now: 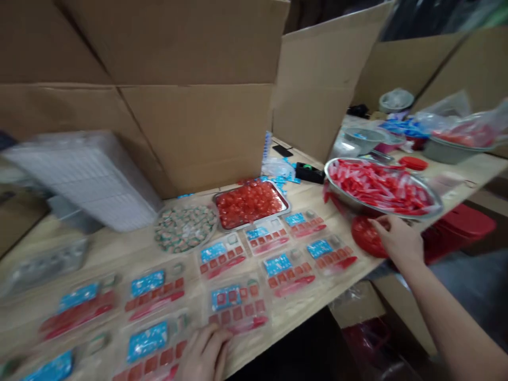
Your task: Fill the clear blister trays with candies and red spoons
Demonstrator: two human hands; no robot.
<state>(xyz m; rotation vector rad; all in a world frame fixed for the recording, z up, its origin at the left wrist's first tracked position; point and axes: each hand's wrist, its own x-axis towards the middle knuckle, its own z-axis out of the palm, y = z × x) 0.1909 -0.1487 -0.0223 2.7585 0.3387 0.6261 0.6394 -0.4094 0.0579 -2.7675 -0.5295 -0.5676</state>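
Observation:
My right hand is over the right side of a small red dish of red pieces. Its fingers are drawn together, and whatever they may hold is hidden. Low in the view, my left hand rests with bent fingers beside a clear plastic tray, and nothing shows in it. That tray carries a blue packet, red-brown squares and a red stick-like piece. Just above my left hand sits another filled tray, with extra red squares on its blue packet. Several similar trays lie in rows across the table.
A metal bowl heaped with red-and-pink pieces stands behind the red dish. Further left are a metal tray of red pieces and a round dish of small wrapped pieces. Stacked clear trays lean near tall cardboard.

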